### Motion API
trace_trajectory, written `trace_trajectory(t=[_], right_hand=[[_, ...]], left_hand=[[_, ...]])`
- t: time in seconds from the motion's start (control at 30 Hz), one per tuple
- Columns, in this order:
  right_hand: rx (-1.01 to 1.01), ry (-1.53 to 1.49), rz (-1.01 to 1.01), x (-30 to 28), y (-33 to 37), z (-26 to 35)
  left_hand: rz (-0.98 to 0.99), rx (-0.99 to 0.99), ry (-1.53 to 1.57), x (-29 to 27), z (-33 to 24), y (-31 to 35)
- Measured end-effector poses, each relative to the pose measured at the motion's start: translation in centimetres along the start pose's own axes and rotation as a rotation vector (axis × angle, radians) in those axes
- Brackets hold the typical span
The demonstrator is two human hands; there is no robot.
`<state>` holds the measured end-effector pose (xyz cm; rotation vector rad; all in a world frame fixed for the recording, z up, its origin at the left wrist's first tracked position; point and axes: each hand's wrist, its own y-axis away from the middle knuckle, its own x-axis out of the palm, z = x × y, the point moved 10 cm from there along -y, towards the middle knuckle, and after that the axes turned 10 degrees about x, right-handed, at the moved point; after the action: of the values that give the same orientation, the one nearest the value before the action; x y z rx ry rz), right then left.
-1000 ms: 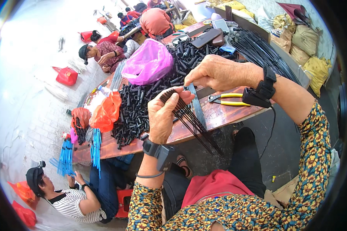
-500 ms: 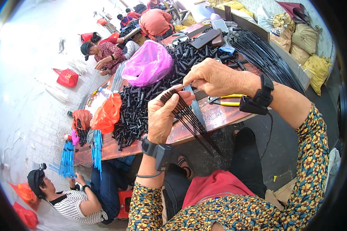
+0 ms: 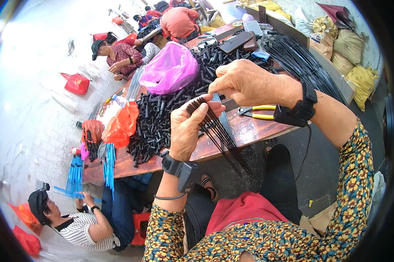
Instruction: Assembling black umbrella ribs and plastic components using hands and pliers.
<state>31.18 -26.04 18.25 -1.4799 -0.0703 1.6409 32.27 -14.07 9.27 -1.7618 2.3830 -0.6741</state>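
My left hand (image 3: pixel 186 131) is closed around a fanned bundle of thin black rods (image 3: pixel 221 142), its thumb pressed over them. The rods slant down to the right past the table edge. My right hand (image 3: pixel 251 85) is pinched, its fingertips meeting the fingertips of my left hand. Whatever lies in that pinch is too small to make out. Behind my hands spreads a heap of short black tubular parts (image 3: pixel 155 126) on the reddish-brown table (image 3: pixel 194 158). Beneath my right wrist lie cutting pliers with yellow handles (image 3: pixel 263 112), beside some grey rods (image 3: pixel 225 124).
A pink plastic bag (image 3: pixel 168 70) rests on the heap; an orange bag (image 3: pixel 120 124) is to its left. Long black rods (image 3: pixel 304 61) lie at the far right, near a dark phone-like case (image 3: pixel 236 42). Blue rods (image 3: pixel 109 168) overhang the left edge. A co-worker (image 3: pixel 85 227) sits there.
Both hands stay together over the table, with only a slight shift of my right hand's fingers. At lower left, the co-worker's hands and blue rods have moved a little.
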Motion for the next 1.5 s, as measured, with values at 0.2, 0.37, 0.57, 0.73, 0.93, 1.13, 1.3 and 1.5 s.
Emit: trace_trajectory(t=[0.2,0.37,0.57,0.73,0.93,1.13,1.3,1.5], right_hand=[[-0.095,-0.033,0.107,0.3,-0.6,-0.4],[-0.125,0.030,0.180,0.1,-1.4,-0.4],[0.039,-0.183,0.333,1.0,-1.8,-1.1],[0.145,-0.169,0.398,1.2,-1.6,-1.4],[0.134,-0.548,0.321,1.5,-1.0,-2.4],[0.078,-0.484,0.279,1.6,-1.4,-2.4],[0.113,-0.313,0.316,1.0,-1.7,-2.3],[0.135,-0.293,0.313,0.9,-1.5,-2.5]], left_hand=[[0.046,0.005,-0.053,0.1,0.0,-0.2],[0.097,-0.004,-0.124,0.5,0.0,-0.3],[0.140,0.027,-0.167,0.3,-0.2,-0.5],[0.164,0.048,-0.194,0.4,-0.2,-0.6],[0.183,0.063,-0.175,0.5,-0.2,-0.5],[0.203,0.120,-0.228,0.3,0.0,-0.5],[0.220,0.131,-0.344,0.1,0.2,-0.8],[0.177,0.213,-0.400,-0.3,-0.4,-1.1]])
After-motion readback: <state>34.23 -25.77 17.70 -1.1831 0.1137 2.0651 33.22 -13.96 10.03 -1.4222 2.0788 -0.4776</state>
